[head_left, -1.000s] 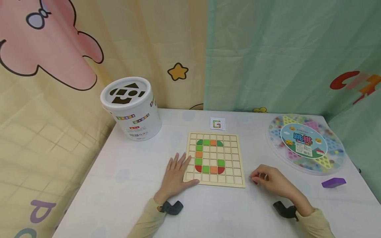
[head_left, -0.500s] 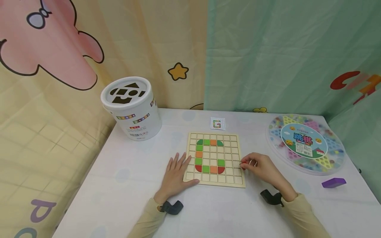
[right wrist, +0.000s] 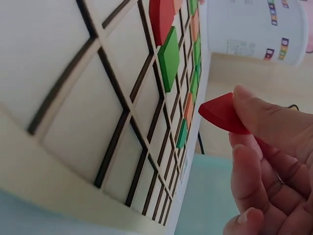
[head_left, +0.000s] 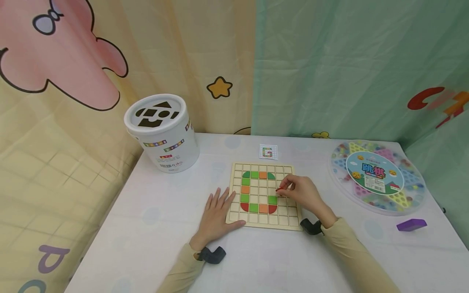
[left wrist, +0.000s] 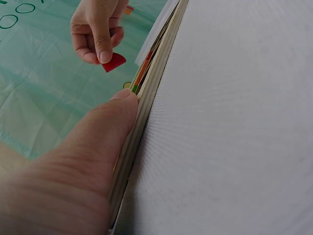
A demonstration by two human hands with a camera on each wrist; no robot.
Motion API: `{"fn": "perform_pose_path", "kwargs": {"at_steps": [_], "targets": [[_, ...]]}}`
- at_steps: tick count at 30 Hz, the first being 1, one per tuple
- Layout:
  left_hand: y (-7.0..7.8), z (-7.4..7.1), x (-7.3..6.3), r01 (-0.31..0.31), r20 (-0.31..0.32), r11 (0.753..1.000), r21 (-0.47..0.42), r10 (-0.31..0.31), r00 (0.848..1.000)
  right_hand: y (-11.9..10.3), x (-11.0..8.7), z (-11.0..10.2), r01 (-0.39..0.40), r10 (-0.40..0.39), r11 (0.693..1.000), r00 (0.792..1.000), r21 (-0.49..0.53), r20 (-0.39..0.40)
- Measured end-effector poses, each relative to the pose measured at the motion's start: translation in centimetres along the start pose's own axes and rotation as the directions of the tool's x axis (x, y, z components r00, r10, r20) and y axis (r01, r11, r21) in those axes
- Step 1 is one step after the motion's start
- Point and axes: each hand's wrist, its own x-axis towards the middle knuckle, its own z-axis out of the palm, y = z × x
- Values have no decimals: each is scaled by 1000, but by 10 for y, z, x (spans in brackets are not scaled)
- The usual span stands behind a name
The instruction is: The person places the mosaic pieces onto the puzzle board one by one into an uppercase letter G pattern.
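A wooden grid board lies on the table, with green, orange and red tiles set in several cells in an open ring. My left hand rests at its left side, fingers spread and straight; its thumb lies along the near edge in the left wrist view. Over the board's right half, my right hand pinches a red quarter-round tile between thumb and fingers. The tile is held above the cells, right of the ring, near a green square tile.
Behind the board lies a small card printed with a coloured G on a grid. A white bucket with shape holes in its lid stands back left. At right are a round Chinese checkers set and a purple block.
My right hand has moved left and away from me, from beside the board to over its right half, carrying the red tile. My left hand has stayed in place.
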Motion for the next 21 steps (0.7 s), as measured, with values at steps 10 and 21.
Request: {"fn": "perform_pose_path", "kwargs": {"at_steps": [10, 21], "targets": [[0, 0, 0, 14, 27, 1000, 3, -14, 1000, -6, 16, 13, 65, -58, 994, 995, -85, 82], [0, -1, 0, 13, 22, 1000, -11, -13, 1000, -5, 21, 24, 11, 5, 995, 988, -101, 156]]}}
